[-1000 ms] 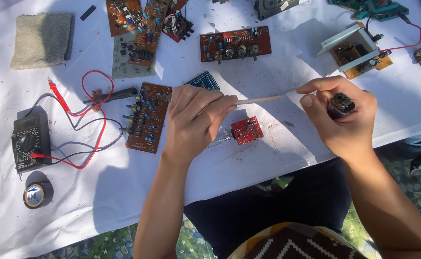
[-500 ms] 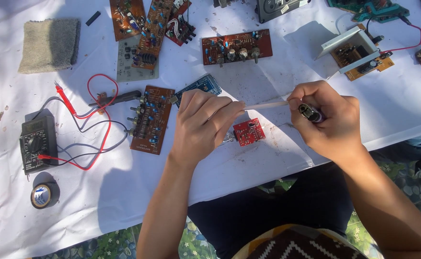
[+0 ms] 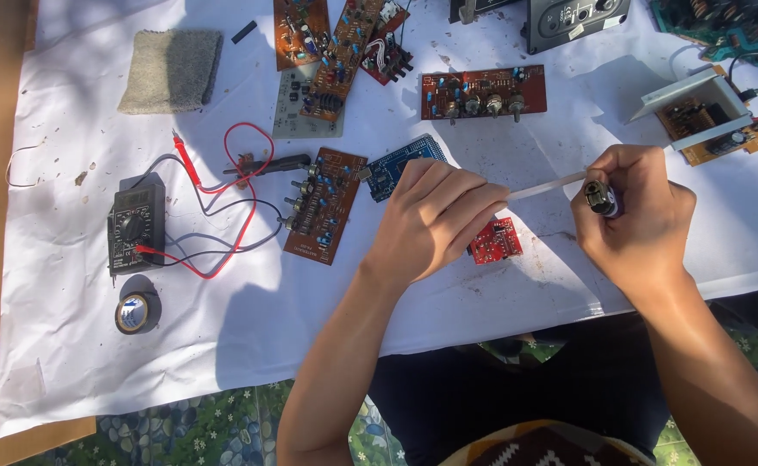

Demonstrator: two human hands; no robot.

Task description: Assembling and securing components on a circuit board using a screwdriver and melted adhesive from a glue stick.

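My left hand [image 3: 435, 220] is closed around one end of a thin pale stick [image 3: 547, 186] that spans the gap toward my right hand [image 3: 633, 216]. In my right hand sits a small lighter [image 3: 601, 199] with a metal top, held close to the stick's far end. Just below the stick, a small red circuit board [image 3: 495, 241] lies on the white cloth [image 3: 249, 311]. A blue circuit board [image 3: 396, 166] pokes out from behind my left hand. To the left of that hand lies a long brown circuit board [image 3: 323, 204].
A black multimeter [image 3: 133, 224] with red and black leads [image 3: 223, 185] lies at the left, a tape roll [image 3: 134, 312] below it. A grey sponge pad [image 3: 172, 69], several brown boards [image 3: 482, 93] and a white-cased board [image 3: 702, 112] sit further back.
The view has shifted slightly. My right hand has turned, so the lighter's metal top faces up, nearer the stick's end. My left hand stays clamped on the stick.
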